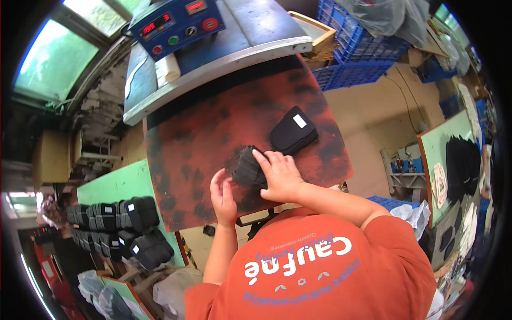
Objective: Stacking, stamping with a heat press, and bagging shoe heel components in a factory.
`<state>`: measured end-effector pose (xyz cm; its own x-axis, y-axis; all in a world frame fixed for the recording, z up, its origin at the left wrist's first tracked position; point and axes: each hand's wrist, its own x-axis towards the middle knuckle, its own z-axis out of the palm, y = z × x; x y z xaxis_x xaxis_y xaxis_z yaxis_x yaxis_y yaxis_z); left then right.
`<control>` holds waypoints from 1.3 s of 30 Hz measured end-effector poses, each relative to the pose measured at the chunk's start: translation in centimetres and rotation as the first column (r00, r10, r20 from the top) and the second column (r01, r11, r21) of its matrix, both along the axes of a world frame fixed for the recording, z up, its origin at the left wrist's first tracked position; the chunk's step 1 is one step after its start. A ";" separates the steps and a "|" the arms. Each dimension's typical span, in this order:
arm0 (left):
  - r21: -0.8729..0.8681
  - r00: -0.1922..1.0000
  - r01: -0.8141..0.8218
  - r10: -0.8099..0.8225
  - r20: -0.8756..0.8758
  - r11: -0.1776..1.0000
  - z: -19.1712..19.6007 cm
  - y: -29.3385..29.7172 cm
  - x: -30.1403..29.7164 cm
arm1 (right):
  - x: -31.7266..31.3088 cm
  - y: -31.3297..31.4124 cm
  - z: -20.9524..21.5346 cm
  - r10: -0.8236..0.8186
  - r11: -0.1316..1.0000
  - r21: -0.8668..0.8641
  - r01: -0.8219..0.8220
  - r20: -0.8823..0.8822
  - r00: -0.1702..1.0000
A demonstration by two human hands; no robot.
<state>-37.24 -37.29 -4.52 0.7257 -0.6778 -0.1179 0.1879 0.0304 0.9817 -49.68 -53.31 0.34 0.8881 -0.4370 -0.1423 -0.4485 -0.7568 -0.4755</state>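
My right hand (282,176) grips the right side of a small stack of black fabric pieces (246,169), with its fingers lying over the top edge. Just left of that stack is my left hand (223,198), its fingers apart and holding nothing. Whether its fingertips touch the stack I cannot tell. Beyond my right hand lies a second black fabric stack (288,136), tapered in shape, with a white label (300,121) on top. Both stacks rest on a worn red board (197,149) with dark smudges.
A machine bed with a pale front edge (224,66) borders the board's far side, carrying a blue control box (178,29). On the left, a green table (120,178) bears several black bundles (140,213). Blue crates (352,74) stand at far right; another green table (445,133) is farther right.
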 end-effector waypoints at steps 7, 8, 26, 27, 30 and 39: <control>-0.184 0.977 0.210 -0.200 0.072 0.960 -2.4 -5.2 2.7 | 0.9 1.8 -0.6 -0.014 0.991 -0.130 0.015 0.009 1.000; -0.200 0.953 0.304 -0.300 0.051 0.931 -2.3 -5.5 2.7 | 0.9 1.7 -0.5 -0.013 0.994 -0.108 0.015 0.015 1.000; 0.245 0.781 -0.083 -0.089 0.618 0.966 -0.6 1.3 2.2 | 0.3 -0.7 0.4 0.122 0.988 0.066 -0.141 0.234 0.965; 0.293 0.700 -0.227 -0.054 0.713 0.929 -0.4 3.0 2.1 | -0.3 -1.1 0.8 0.050 0.957 0.252 -0.146 0.353 0.934; 0.592 0.553 -0.233 -0.395 0.733 0.772 -0.8 7.6 1.2 | -0.5 -3.0 1.5 -0.240 0.459 0.883 -0.100 0.231 0.943; 0.279 0.635 -0.215 -0.083 0.768 0.936 -1.5 5.2 0.6 | 0.6 -4.2 -2.0 -0.101 -0.231 0.949 -0.216 0.197 0.975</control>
